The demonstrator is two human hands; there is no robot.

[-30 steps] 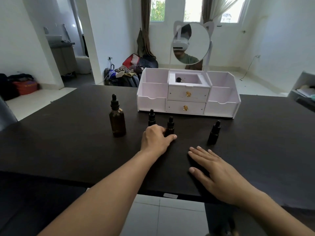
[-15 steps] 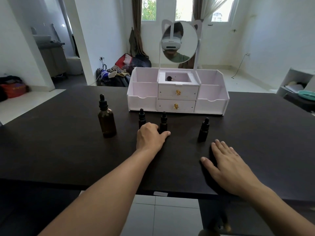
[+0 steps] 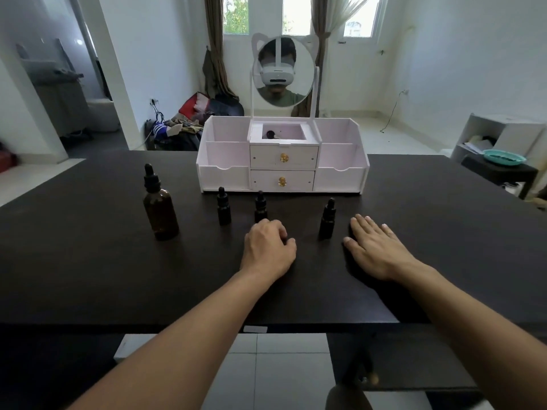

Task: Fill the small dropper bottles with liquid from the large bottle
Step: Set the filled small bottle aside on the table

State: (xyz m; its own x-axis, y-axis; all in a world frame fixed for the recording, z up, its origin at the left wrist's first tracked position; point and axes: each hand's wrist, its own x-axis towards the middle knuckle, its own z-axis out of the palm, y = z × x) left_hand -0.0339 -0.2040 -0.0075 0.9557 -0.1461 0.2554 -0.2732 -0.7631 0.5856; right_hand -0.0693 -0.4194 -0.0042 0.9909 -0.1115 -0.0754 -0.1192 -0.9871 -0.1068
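Left hand (image 3: 268, 250) has let go of the middle dropper bottle (image 3: 260, 207), fingers loosely curled, empty, just in front. Right hand (image 3: 376, 248) flat on worktop (image 3: 88, 261). Filling not begun.

Dark table (image 3: 88, 261): bottles (image 3: 224, 206), organizer (image 3: 282, 161), hands (image 3: 268, 250).

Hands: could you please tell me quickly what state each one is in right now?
Left hand: loosely curled, resting on the table, holding nothing.
Right hand: open, flat on the table.

bare forearms, sleeveless to frame edge
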